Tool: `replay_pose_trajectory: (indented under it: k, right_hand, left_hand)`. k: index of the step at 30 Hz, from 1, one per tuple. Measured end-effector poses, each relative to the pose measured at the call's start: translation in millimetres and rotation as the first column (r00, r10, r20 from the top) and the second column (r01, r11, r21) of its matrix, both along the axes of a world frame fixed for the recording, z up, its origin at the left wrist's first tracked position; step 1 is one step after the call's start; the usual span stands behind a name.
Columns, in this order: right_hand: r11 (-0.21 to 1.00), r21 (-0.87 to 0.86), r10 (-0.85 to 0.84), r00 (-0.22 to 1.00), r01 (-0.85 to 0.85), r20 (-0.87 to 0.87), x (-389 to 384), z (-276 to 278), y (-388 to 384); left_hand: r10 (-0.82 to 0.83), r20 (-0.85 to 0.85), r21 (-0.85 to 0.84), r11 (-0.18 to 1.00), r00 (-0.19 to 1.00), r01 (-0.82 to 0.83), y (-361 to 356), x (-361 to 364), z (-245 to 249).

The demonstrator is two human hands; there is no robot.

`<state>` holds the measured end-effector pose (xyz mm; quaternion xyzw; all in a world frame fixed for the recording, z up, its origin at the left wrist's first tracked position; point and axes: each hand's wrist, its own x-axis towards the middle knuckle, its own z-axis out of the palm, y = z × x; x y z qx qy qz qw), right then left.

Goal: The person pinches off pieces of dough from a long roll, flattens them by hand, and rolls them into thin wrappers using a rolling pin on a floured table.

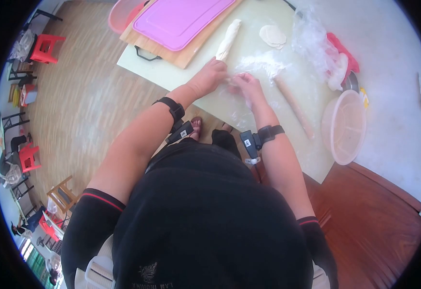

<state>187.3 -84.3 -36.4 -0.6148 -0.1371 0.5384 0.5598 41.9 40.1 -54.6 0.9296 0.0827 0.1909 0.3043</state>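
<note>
A long white dough roll lies on the pale, floury table. My left hand is closed at the near end of this roll, its fingers curled over it. Just to the right, my right hand has its fingertips pinched together close to the left fingers; what they hold is too small to make out. Loose flour is spread beyond the right hand. A wooden rolling pin lies to its right, dusted white at the far end. Farther back are flat round dough wrappers, overlapping in a stack.
A purple cutting board rests on a wooden board at the table's left. On the right are a translucent pink basin, a crumpled plastic bag and a red cloth. Red stools stand far left.
</note>
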Motion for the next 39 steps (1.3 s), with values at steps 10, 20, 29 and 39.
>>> replay_pose_trajectory:
  k: [10, 20, 29, 39]
  right_hand:
    - [0.965, 0.236, -0.037, 0.949, 0.116, -0.313, 14.9, 1.3, -32.2]
    - [0.959, 0.156, -0.15, 0.888, 0.238, -0.436, 27.0, 50.9, -61.3]
    - [0.979, 0.195, -0.037, 0.995, 0.055, -0.098, -14.9, 96.2, -34.8]
    - [0.965, 0.008, 0.239, 0.887, -0.263, 0.395, -18.0, 117.4, -23.7]
  left_hand:
    - [0.012, 0.069, -0.046, 0.999, 0.998, -0.009, -0.2, 2.0, 2.2]
    - [-0.004, -0.034, -0.199, 0.98, 0.999, -0.003, 1.6, -9.1, 33.1]
    - [-0.057, 0.015, -0.514, 0.856, 0.998, 0.056, -19.9, 0.2, 96.8]
    - [0.044, 0.011, -0.901, 0.434, 0.999, -0.009, -12.3, -15.0, 91.6]
